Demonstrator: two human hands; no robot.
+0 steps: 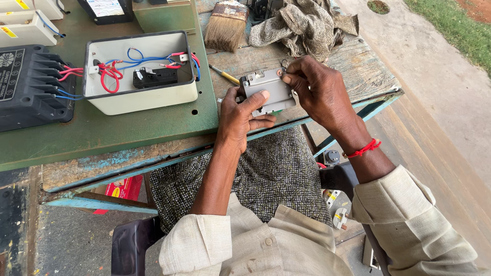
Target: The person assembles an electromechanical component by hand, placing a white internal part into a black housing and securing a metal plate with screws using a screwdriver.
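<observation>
A red carton (123, 188) with yellow print lay under the bench (358, 76), below its front left edge. Two white units (28, 28) at the far left each bore a small yellow label; the ribbed black block (30, 84) beside them carried a pale rectangular label with a round emblem.

The left hand (240, 115) gripped a small grey box (268, 92), thumb pressed across its face, fingers curled beneath. The right hand (319, 87) pinched the box's upper right corner with closed fingertips; a red thread (364, 148) circled that wrist. The box was held just above the bench's near edge, over a lap in checked cloth.

The bench was worn wood with peeling blue paint, partly covered by a green metal plate (128, 128). On the plate sat one open cream enclosure (140, 71), holding red and blue wires and a black part. Behind lay one bristle brush (225, 25), one crumpled rag (302, 23) and one yellow-handled screwdriver (225, 75).
</observation>
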